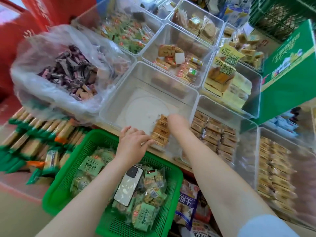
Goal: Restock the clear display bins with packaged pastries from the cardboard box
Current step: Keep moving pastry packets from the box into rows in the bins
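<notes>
both hands setting a row of packaged pastries (160, 132) into the near-right corner of a nearly bare clear bin (119, 101): left hand (132, 142) fingers pressing the row's near end, right hand (172, 119) grip undeterminable; most filling remains.

My bin (119, 101) is clear, glossy hard plastic; the pastry packs (160, 132) wear shiny film; the green basket (71, 161) beside me is perforated matt plastic.

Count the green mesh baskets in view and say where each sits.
1. The green mesh basket sits at lower centre, under the left forearm, holding green-wrapped packets and a phone. More could lie outside the frame.
</notes>
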Motion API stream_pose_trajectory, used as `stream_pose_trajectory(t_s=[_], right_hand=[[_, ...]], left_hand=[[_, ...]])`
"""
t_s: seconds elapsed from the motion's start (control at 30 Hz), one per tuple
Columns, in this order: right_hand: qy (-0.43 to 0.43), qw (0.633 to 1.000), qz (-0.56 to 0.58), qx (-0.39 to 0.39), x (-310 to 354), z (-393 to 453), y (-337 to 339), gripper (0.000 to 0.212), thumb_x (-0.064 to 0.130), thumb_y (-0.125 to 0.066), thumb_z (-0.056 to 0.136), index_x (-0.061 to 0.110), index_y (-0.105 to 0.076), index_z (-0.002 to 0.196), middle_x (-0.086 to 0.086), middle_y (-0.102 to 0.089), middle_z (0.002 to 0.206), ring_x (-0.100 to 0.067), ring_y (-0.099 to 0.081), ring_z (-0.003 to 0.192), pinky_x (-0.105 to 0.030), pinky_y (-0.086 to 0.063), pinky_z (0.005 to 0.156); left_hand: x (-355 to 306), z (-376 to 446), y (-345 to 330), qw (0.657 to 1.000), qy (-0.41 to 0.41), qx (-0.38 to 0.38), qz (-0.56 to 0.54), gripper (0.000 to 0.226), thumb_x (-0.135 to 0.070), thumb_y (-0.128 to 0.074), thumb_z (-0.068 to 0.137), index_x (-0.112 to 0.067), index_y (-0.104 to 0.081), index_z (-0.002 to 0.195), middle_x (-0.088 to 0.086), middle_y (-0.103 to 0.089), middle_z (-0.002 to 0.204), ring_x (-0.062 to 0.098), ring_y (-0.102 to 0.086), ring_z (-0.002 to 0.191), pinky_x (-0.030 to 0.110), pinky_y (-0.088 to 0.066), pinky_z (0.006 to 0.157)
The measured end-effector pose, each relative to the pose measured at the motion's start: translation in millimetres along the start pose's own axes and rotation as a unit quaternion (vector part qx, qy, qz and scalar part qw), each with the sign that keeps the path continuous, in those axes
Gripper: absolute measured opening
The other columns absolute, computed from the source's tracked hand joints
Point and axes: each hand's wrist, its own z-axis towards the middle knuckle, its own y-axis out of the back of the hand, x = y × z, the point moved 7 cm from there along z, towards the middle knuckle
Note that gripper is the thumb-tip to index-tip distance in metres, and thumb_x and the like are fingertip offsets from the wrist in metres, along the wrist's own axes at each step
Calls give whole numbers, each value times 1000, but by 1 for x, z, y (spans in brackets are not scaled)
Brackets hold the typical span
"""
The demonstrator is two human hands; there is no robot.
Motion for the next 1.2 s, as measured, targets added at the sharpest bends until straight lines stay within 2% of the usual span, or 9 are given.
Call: stream_pose_trajectory(t_s=[0.23, 0.43, 0.53, 0.63, 0.73, 0.83, 0.9, 1.03, 1.2], right_hand=[[20, 998, -58, -25, 0, 4, 8, 30, 10, -44, 98, 11, -59, 124, -8, -63, 126, -27, -57, 117, -39, -40, 99], [77, 912, 298, -271, -60, -133, 24, 23, 16, -49, 99, 11, -70, 104, -1, -65, 100, -18, -55, 95, -32, -42, 86], [-23, 866, 391, -311, -146, -213, -10, 20, 13, -53, 99, 12, -72, 104, 2, -68, 95, -9, -59, 87, -16, -45, 74], [-173, 809, 444, -344, -256, -297, -53, 20, 16, -52, 100, 16, -72, 103, 8, -66, 82, -6, -56, 71, -17, -39, 61], [-302, 725, 470, -404, -355, -379, -93, 18, 16, -53, 99, 15, -71, 100, 8, -64, 78, -7, -55, 71, -22, -42, 63], [-398, 643, 482, -443, -441, -454, -142, 18, 11, -53, 96, 14, -71, 95, 6, -66, 83, -4, -54, 77, -2, -37, 69], [-441, 635, 505, -385, -486, -479, -185, 20, 16, -50, 97, 17, -70, 96, 5, -68, 89, -11, -57, 84, -7, -40, 73], [-425, 710, 554, -90, -531, -460, -294, 30, 30, -48, 101, 13, -65, 120, -7, -63, 116, -24, -57, 107, -29, -42, 88], [-311, 766, 549, 125, -516, -406, -390, 59, 46, -52, 94, 20, -46, 147, -9, -50, 147, -33, -49, 131, -39, -40, 110]], left_hand=[[-3, 0, 0, 1000, 9, 10, 4, 24, -48, -58, 97, -33, -77, 101, -15, -70, 99, 17, -55, 107, 37, -10, 115], [-61, -4, -6, 999, 32, -32, -19, 13, -17, -67, 91, -17, -74, 102, 2, -71, 101, 27, -60, 98, 41, -40, 91], [-166, -20, -37, 995, -40, -19, -84, 11, -15, -64, 93, -14, -73, 99, -2, -70, 93, 20, -60, 90, 36, -47, 76], [-271, -46, -106, 977, -60, 135, -156, 13, -22, -60, 96, -23, -72, 99, -13, -66, 87, 7, -59, 80, 30, -49, 69], [-347, -85, -173, 944, -35, 267, -193, 16, -25, -59, 98, -26, -73, 104, -12, -69, 92, 7, -63, 84, 26, -51, 74], [-422, -124, -231, 925, -42, 323, -197, 14, -28, -56, 101, -31, -68, 109, -12, -67, 103, 11, -64, 101, 28, -50, 86], [-461, -146, -268, 913, -21, 351, -207, 31, -39, -56, 100, -29, -58, 129, -8, -61, 119, 13, -60, 111, 28, -49, 85], [-509, -176, -323, 887, 37, 412, -206, 105, -73, -72, 70, -44, -18, 155, -8, -36, 154, 18, -48, 133, 42, -52, 101], [-509, -180, -336, 899, 89, 382, -195, 94, -33, -65, 70, -56, -19, 149, -10, -50, 144, 21, -64, 113, 48, -56, 94]])
